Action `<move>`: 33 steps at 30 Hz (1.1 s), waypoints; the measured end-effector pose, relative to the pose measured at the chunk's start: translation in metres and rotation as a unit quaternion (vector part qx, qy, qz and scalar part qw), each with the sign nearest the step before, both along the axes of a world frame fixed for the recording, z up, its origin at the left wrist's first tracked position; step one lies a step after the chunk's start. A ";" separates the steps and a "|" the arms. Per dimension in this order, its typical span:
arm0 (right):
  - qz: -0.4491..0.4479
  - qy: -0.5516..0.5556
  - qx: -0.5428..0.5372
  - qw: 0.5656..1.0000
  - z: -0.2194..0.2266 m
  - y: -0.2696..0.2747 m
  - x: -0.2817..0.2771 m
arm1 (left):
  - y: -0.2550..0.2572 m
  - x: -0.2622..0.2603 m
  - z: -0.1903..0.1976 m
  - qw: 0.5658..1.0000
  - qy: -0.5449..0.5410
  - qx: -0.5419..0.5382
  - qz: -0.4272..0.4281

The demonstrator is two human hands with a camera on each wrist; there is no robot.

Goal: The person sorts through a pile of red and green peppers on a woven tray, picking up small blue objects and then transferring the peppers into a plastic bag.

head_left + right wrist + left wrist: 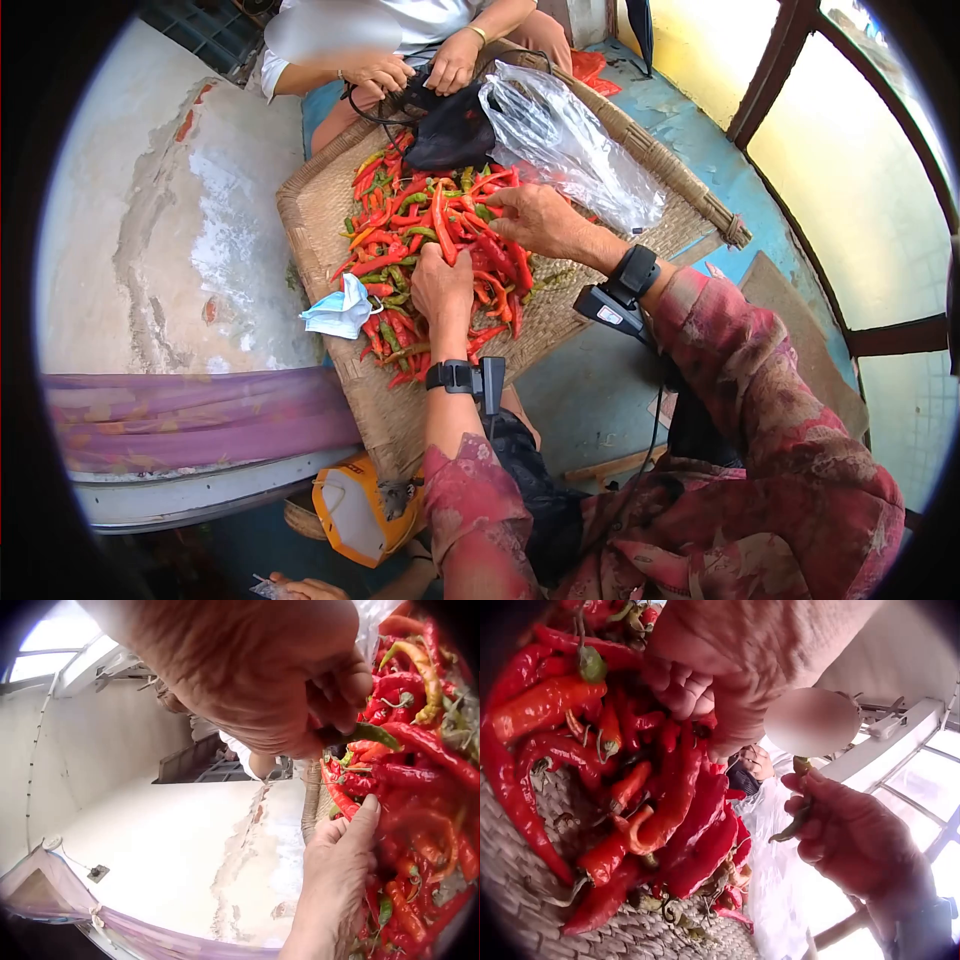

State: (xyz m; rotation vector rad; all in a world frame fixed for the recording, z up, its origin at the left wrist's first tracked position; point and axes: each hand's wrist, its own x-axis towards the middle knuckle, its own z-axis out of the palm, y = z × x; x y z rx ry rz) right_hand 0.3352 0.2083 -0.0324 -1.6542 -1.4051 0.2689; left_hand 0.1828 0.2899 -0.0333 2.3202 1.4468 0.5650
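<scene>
A heap of red, orange and green chili peppers [380, 262] lies on a woven tray [325, 215]. My left hand [445, 285] is low over the heap, fingers curled and thumb against them. It grips a long red chili pepper [441, 222], which points away from me in the head view. My right hand [545, 222] is over the right side of the heap, a little apart from the left. Between thumb and fingers it pinches a small green chili pepper [801, 814], whose tip also shows in the right wrist view beyond the curled fingers.
Across the tray, another person's hands [455, 65] handle a black bag [450, 130]. A clear plastic bag [575, 140] lies at the tray's far right. A blue face mask [341, 308] sits at the left rim. Below the tray's near corner stands a yellow container [365, 510].
</scene>
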 end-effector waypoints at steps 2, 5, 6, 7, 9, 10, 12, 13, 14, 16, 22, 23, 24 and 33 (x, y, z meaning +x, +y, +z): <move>-0.026 -0.057 0.043 0.997 -0.001 0.000 -0.001 | 0.014 -0.005 -0.010 0.998 -0.045 -0.053 -0.004; -0.006 -0.029 0.012 0.999 0.002 0.000 -0.002 | 0.015 -0.013 -0.002 0.983 -0.155 -0.098 -0.018; 0.020 -0.012 -0.029 0.999 0.001 0.000 -0.002 | 0.012 -0.016 0.005 0.977 -0.186 -0.100 -0.017; 0.020 -0.009 -0.028 0.999 -0.001 0.001 -0.004 | 0.006 -0.018 0.012 0.983 -0.168 -0.075 -0.019; 0.063 -0.001 -0.006 0.998 -0.003 0.002 -0.010 | -0.001 -0.021 0.018 0.984 -0.173 -0.017 -0.033; 0.064 -0.001 -0.007 0.998 -0.003 0.003 -0.013 | -0.004 -0.023 0.019 0.981 -0.181 0.042 -0.047; 0.120 0.115 -0.069 0.984 0.006 0.005 -0.019 | -0.019 -0.024 0.029 0.978 -0.194 0.026 -0.067; 0.138 0.244 -0.066 0.958 0.009 0.003 -0.025 | -0.027 -0.023 0.032 0.977 -0.187 0.010 -0.097; 0.141 0.244 -0.067 0.957 0.013 0.003 -0.027 | -0.033 -0.023 0.033 0.975 -0.180 -0.006 -0.127; 0.102 0.327 -0.101 0.934 0.018 0.003 -0.029 | -0.030 -0.024 0.025 0.977 -0.104 -0.065 -0.172; -0.036 -0.003 0.009 0.999 0.002 0.015 -0.022 | -0.030 -0.026 0.010 0.974 -0.006 -0.082 -0.209; -0.055 -0.038 -0.030 0.997 0.006 0.016 -0.019 | -0.030 -0.025 0.001 0.972 0.022 -0.043 -0.228; -0.075 -0.072 -0.070 0.992 0.006 0.016 -0.016 | -0.032 -0.023 -0.004 0.968 0.050 -0.004 -0.247; -0.013 -0.044 -0.027 0.999 -0.002 0.012 -0.024 | -0.024 -0.016 -0.011 0.969 0.128 -0.035 -0.208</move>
